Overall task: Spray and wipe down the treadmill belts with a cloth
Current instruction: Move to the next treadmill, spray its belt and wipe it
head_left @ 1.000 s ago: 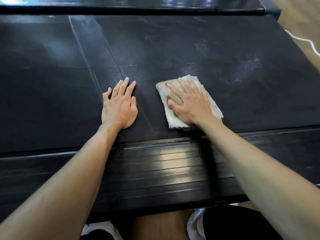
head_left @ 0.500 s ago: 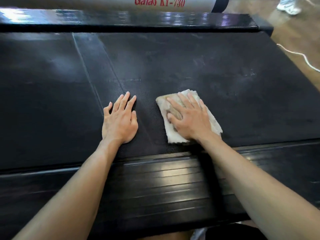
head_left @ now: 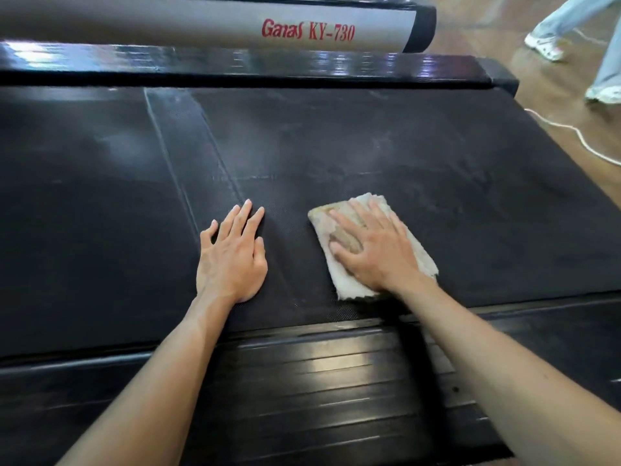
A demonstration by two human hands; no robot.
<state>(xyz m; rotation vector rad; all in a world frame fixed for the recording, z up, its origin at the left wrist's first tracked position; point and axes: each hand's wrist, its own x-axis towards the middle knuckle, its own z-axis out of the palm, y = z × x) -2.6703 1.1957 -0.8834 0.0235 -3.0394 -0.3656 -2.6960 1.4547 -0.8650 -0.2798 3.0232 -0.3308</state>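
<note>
The black textured treadmill belt fills the middle of the view. A folded, soiled white cloth lies on it near the front side rail. My right hand presses flat on the cloth with straight, spread fingers. My left hand rests flat on the bare belt to the left of the cloth, fingers straight and holding nothing. No spray bottle is in view.
A ribbed black side rail runs along the near edge and another glossy rail along the far edge. Behind it stands a grey treadmill frame marked "Ganas KY-730". On the wooden floor at right are a white cable and a person's legs.
The view has tilted up, so both hands sit lower in the frame and the far frame and the person's legs have come into sight. The hands keep their places on belt and cloth.
</note>
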